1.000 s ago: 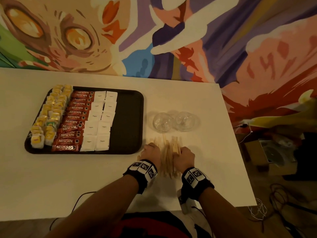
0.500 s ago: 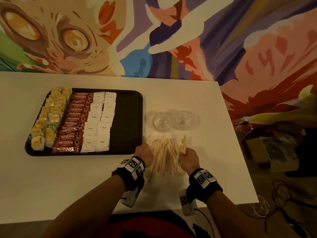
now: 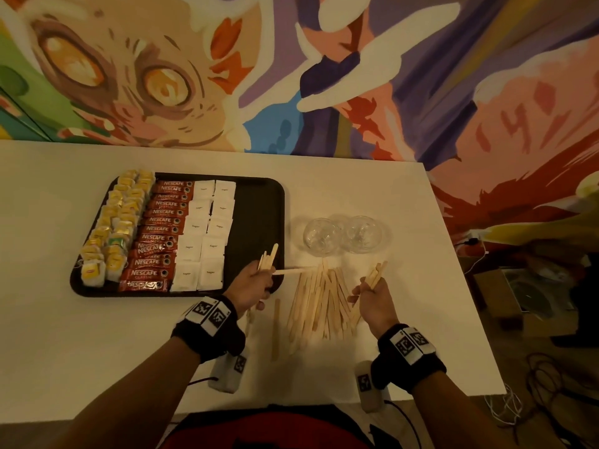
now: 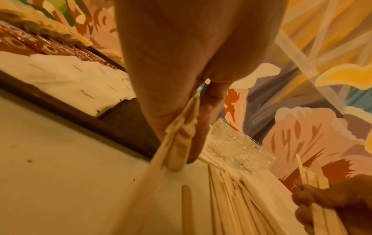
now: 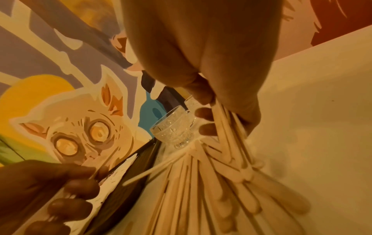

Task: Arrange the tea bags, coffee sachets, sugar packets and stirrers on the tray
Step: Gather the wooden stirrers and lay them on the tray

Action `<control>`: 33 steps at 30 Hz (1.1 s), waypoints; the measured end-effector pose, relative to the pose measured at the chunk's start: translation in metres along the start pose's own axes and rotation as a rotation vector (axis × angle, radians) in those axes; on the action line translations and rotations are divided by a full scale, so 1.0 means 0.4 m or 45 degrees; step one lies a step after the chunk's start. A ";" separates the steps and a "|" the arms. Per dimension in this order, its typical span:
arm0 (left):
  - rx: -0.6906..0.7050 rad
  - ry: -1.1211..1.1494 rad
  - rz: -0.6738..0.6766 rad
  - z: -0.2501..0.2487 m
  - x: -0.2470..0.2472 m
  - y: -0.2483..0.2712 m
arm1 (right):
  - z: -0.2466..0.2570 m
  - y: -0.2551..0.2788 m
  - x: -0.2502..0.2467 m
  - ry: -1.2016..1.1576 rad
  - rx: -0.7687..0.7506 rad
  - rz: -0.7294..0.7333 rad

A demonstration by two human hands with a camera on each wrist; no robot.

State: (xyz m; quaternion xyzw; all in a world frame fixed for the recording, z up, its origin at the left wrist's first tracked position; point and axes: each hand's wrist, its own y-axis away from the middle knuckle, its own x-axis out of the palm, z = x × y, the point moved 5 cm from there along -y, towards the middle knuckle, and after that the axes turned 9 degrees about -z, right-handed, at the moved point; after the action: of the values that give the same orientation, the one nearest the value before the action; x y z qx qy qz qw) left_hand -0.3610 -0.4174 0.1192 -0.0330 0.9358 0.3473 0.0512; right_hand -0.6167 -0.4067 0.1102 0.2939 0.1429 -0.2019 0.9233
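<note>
- So, the stirrers (image 3: 319, 303) are thin flat wooden sticks: light, stiff along their length, probably snappy if bent, and they slide over each other easily. Most lie in a loose pile on the table (image 3: 81, 351) just right of the tray (image 3: 259, 222).
- The left hand (image 3: 251, 285) has its fingers curled round a small bunch near the lower ends, with the tops fanning out over the tray's near right corner. One stick pokes out sideways and looks ready to slip.
- The right hand (image 3: 372, 294) pinches another small bunch at the pile's right edge, tips pointing up and away.
- My guess is that gripping near the middle of a bunch, and squaring the ends first, works better than holding one end, since these fan out fast.
- On the tray, tea bags (image 3: 113, 228) fill the left side, coffee sachets (image 3: 155, 234) sit next, then sugar packets (image 3: 204, 234). The bare strip at the tray's right is the obvious spot for the sticks.
- Two glasses (image 3: 343, 234) stand right of the tray, just beyond the pile's far end. They're fragile and close enough to knock when scooping.
- A couple of stray sticks lie apart, left of the pile, in front of the tray.
- The sugar column is light too, so a careless drop beside it could nudge it.
</note>
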 end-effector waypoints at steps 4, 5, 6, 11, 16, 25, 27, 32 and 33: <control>0.036 0.137 -0.042 -0.026 -0.042 0.001 | 0.038 0.035 0.033 -0.021 -0.063 0.114; 0.051 0.172 -0.045 -0.035 -0.050 0.001 | 0.054 0.048 0.047 -0.013 -0.093 0.158; 0.060 0.211 -0.053 -0.044 -0.057 0.000 | 0.073 0.061 0.063 -0.015 -0.114 0.203; -0.011 0.371 -0.147 -0.086 -0.111 -0.016 | 0.182 0.107 0.171 -0.053 -0.133 0.425; -0.148 0.472 -0.178 -0.134 -0.165 -0.067 | 0.287 0.122 0.305 -0.091 -0.008 0.591; -0.102 0.263 -0.179 -0.239 -0.212 -0.191 | 0.374 0.014 0.517 0.281 0.020 0.527; -0.099 0.238 -0.197 -0.257 -0.213 -0.224 | 0.387 -0.017 0.550 0.337 0.025 0.494; -0.124 0.154 -0.289 -0.276 -0.198 -0.310 | 0.395 -0.101 0.619 0.638 -0.072 0.385; -0.128 0.147 -0.314 -0.280 -0.196 -0.325 | 0.397 -0.110 0.625 0.695 -0.078 0.385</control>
State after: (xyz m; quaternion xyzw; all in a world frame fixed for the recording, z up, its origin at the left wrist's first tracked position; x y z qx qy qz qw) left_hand -0.2788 -0.5867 0.1289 -0.1703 0.9074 0.3824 0.0379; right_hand -0.3945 -0.6070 0.1181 0.3271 0.3464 0.0284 0.8788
